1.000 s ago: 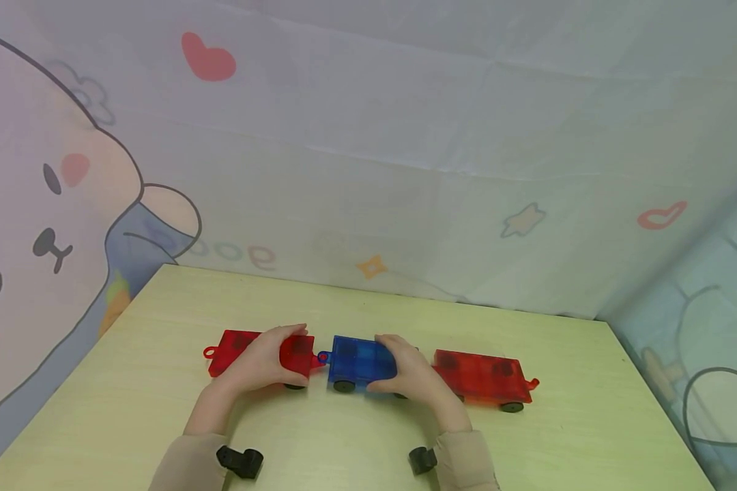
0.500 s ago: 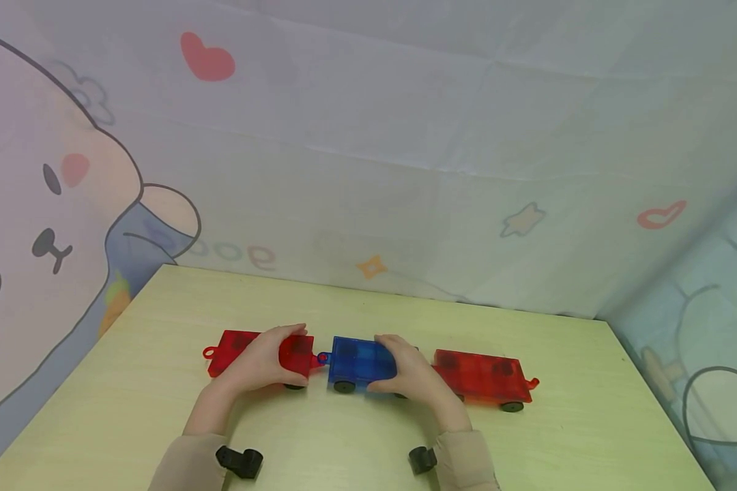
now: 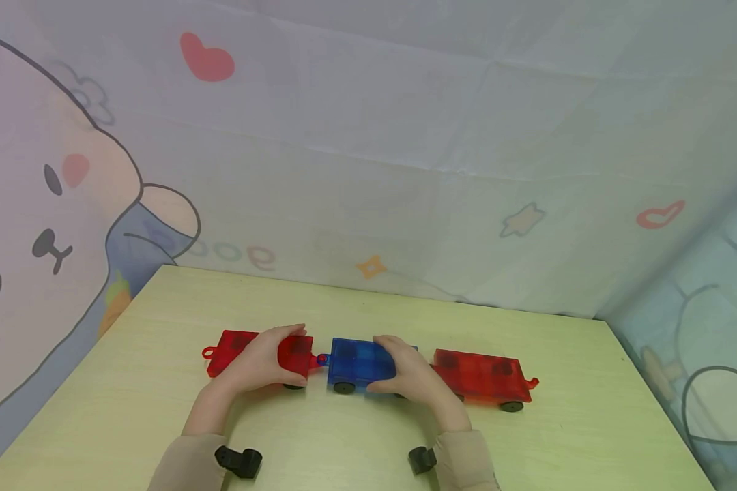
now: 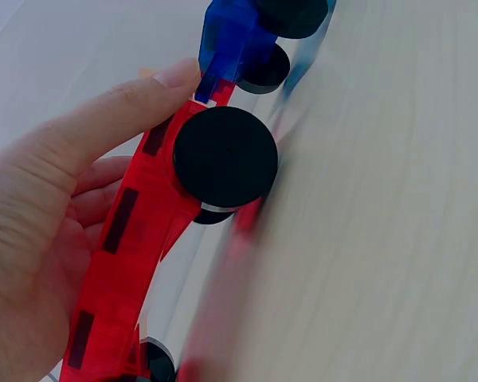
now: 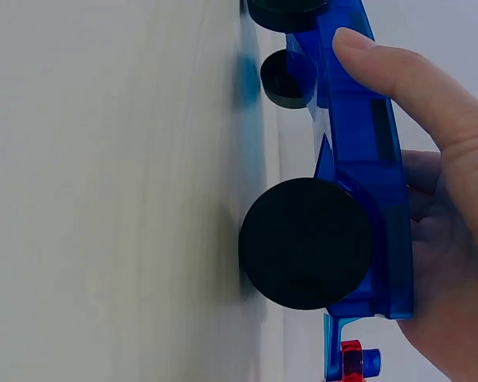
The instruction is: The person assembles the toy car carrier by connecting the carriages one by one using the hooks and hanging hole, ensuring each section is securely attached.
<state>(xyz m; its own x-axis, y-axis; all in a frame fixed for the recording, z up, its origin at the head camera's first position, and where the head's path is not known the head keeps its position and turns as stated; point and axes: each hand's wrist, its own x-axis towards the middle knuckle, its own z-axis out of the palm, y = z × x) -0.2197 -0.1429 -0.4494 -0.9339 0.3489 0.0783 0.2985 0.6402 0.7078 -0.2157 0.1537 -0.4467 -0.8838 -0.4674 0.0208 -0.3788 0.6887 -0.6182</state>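
Observation:
A translucent red toy train car point(image 3: 295, 350) stands on the table at left, a ring on its left end. My left hand point(image 3: 254, 361) grips it across the top, thumb on the near side and fingers on the far side. Just right of it is a blue toy train car point(image 3: 357, 361), held the same way by my right hand point(image 3: 414, 374). The blue car's ring point(image 3: 323, 359) sits over the red car's hook. A second red car point(image 3: 485, 376) stands right of my right hand. In the right wrist view, the blue car's hook point(image 5: 370, 363) passes through a red ring point(image 5: 351, 362).
All the cars stand in a row on the pale wooden table point(image 3: 331, 450). Behind the table hangs a printed cloth point(image 3: 368, 170), reaching around its right side. A black wrist mount point(image 3: 239, 462) is on the left sleeve, another point(image 3: 422, 460) on the right.
The blue car's ring has come down over the left red car's hook, and the blue car's left end sits slightly lower. Both hands keep their grips.

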